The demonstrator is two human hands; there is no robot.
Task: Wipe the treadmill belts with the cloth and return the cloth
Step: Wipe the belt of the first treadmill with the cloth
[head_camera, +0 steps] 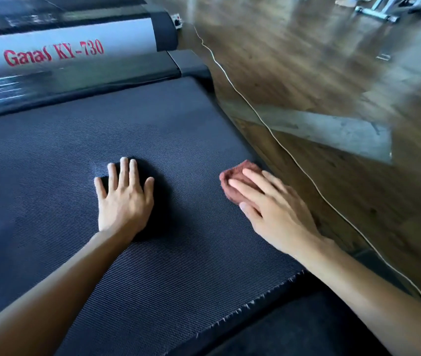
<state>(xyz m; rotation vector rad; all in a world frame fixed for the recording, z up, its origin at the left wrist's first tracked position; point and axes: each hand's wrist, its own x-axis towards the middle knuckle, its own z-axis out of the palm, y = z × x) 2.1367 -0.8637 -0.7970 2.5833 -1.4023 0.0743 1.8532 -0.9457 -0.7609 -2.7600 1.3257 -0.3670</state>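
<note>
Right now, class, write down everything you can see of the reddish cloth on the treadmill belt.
The cloth is a small reddish-brown rag, soft and fuzzy like terry, bunched into a rounded wad rather than spread flat. It lies on the dark ribbed treadmill belt, near the belt's right edge. The right hand presses down on it with fairly straight fingers, covering its near side, so only the far, left part shows. Nothing else touches it.

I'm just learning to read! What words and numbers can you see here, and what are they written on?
"Ganas KY-730": red letters on the treadmill's silver front cover.
White switch panel at the cover's right end: any marks on it are too blurred to read.
Belt and cloth: no writing shows on them.
</note>
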